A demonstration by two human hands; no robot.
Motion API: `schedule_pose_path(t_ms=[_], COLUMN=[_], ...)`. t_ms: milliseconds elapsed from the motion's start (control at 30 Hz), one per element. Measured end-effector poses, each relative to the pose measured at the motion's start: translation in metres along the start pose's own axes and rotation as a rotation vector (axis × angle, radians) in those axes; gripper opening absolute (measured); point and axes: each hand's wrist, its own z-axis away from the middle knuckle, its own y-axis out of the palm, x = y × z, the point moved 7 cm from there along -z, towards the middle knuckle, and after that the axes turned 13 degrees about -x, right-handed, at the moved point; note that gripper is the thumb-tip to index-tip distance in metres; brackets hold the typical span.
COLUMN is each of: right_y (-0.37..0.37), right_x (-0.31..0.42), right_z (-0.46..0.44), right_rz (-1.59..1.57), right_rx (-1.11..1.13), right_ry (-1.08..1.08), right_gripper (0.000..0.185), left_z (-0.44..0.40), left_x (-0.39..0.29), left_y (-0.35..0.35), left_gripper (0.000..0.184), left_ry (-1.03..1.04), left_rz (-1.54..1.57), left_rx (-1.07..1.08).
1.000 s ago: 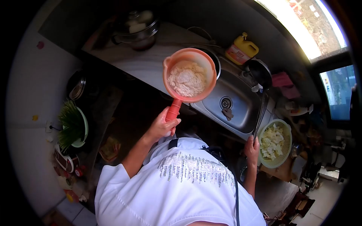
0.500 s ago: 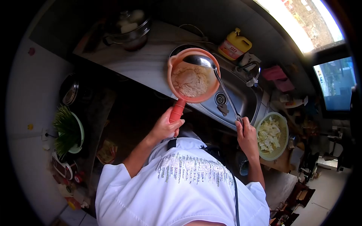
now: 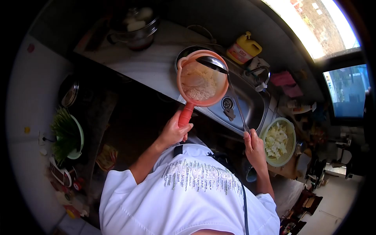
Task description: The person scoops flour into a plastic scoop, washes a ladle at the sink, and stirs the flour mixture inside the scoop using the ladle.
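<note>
My left hand (image 3: 175, 127) is wrapped round the handle of a pink plastic dipper (image 3: 187, 113). Pale, flour-like powder (image 3: 201, 91) lies in its bowl, with a smoother patch on the left side. I cannot tell whether the bottom is solid or mesh. In my right hand (image 3: 253, 145) is the end of a long metal ladle (image 3: 211, 62), fingers closed on its handle. The ladle's head is tilted over the dipper's upper right rim, above the powder. The dipper is held over the left end of the sink, in front of a dark round vessel (image 3: 187, 51) it partly hides.
A steel sink (image 3: 250, 107) with a faucet (image 3: 263, 74) lies to the right. Behind stands a yellow bottle (image 3: 244, 47). A green basket (image 3: 291, 147) holds cut leaves. A glass-lidded pot (image 3: 135, 37) sits on the counter (image 3: 129, 64). Left are green stalks in a basin (image 3: 80, 135).
The ladle's head has shifted slightly right and tilted differently over the dipper. The powder's left side looks smoother now. My left hand keeps its grip, and the view has shifted a little.
</note>
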Motion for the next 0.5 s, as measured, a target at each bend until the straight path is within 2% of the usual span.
schedule_pose_path(t_ms=[33,133,167,233,267,400,467,500], right_y=[0.006,0.028,0.026,0.046,0.043,0.035,0.027,0.035], right_x=[0.001,-0.007,-0.011,-0.036,-0.029,-0.032,-0.018,-0.021], right_z=[-0.003,-0.009,-0.010,0.004,0.010,0.014,-0.003,-0.008], right_rz=[0.000,0.107,0.107,-0.473,-0.593,-0.561,-0.216,-0.217], right_rx=[-0.005,-0.127,-0.127,0.320,0.395,0.310,0.085,0.081], right_ry=[0.004,-0.216,-0.215,0.504,0.588,0.521,0.038,0.042], right_gripper=[0.029,0.031,0.031,0.034,0.036,0.035,0.034,0.034], left_z=[0.000,-0.001,-0.002,-0.006,-0.008,-0.010,-0.011,-0.011], left_x=[0.000,0.001,0.002,0.008,0.010,0.018,0.019,0.019], left_y=[0.000,0.001,0.001,0.000,-0.002,-0.005,-0.006,-0.005], left_gripper=[0.032,0.032,0.033,0.034,0.034,0.035,0.035,0.035], left_ry=[0.006,-0.006,-0.023,-0.018,-0.012,-0.053,-0.043,-0.044], left_rz=[0.008,0.029,0.047,0.030,0.014,0.032,0.036,0.033], left_rx=[0.005,0.007,0.003,-0.015,-0.035,-0.031,-0.037,-0.033])
